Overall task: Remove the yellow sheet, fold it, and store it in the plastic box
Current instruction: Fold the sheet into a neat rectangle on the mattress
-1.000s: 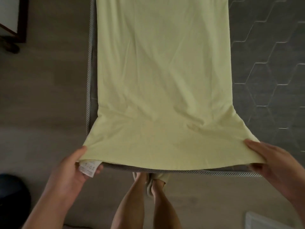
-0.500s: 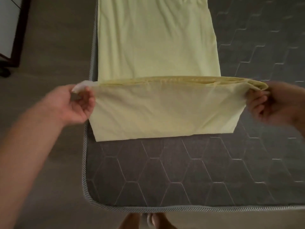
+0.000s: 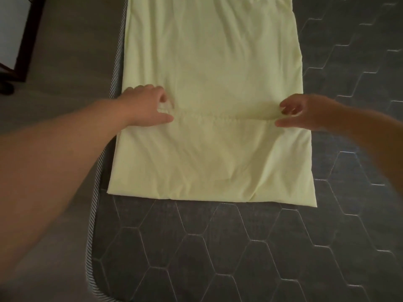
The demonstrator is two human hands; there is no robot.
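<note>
Yellow sheet (image 3: 213,149) is laid folded on the dark mattress (image 3: 218,247). Its doubled-over edge is pinched at 2 ends between thumb and curled fingers by the left hand (image 3: 144,105) and right hand (image 3: 305,112).

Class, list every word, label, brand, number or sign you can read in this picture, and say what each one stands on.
None can be read.
The pale yellow fabric sheet is plain.
The dark grey mattress with hexagon stitching bears stitched lines only, no lettering.
A whitish scrap at the left hand may be a label; it is too blurred to read.
</note>
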